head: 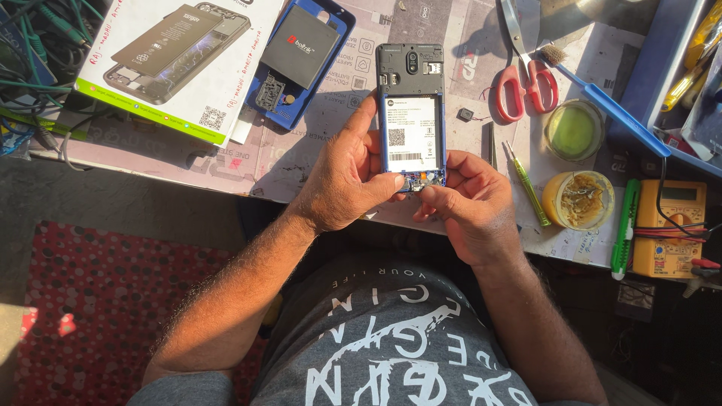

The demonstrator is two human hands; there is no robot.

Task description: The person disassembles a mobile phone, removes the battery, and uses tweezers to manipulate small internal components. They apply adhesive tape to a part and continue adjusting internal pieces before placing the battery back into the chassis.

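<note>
From the head view, the bench [316, 162] is covered with a printed mat, sunlit, its near edge running just above the person's lap; below it on the left lies a red dotted rug [98, 301] on the floor. Both hands work at that near edge. The left hand [346, 177] grasps the phone [411, 113], which stands with its back cover off and its white-labelled battery showing, thumb pressed at its lower end. The right hand [470, 203] has its fingers closed on the phone's bottom edge from the other side. Behind the left hand lie a blue phone shell [297, 68] and a white box [177, 64], with cables [37, 45] at the far left. To the right, close together, sit red scissors [526, 83], a brush [602, 98], a green screwdriver [526, 184], two round tins [577, 199] and a yellow meter [669, 225], leaving little bare bench there.
</note>
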